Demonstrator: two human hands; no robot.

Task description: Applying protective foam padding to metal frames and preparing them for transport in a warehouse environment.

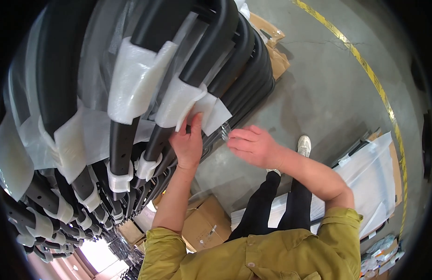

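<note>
- Foam [171, 105] wraps around the bar [206, 56], its edge loose at the bar's right; it could spring away if the left hand [188, 147] slips.
- That hand touches the foam; whether it clamps, I cannot tell.
- The right hand [254, 147], apart from the left, right of the bar, pinches a clear strip [225, 130]; slack could make it stick to itself.

On the left, rows of frames [211, 46] with wraps [127, 84] around them; far, right of them, cardboard [279, 63]. Left hand [187, 145] at one wrap, right hand [256, 147] to its right. Near right, flat panel [369, 172], left of floor tape [379, 89].
</note>
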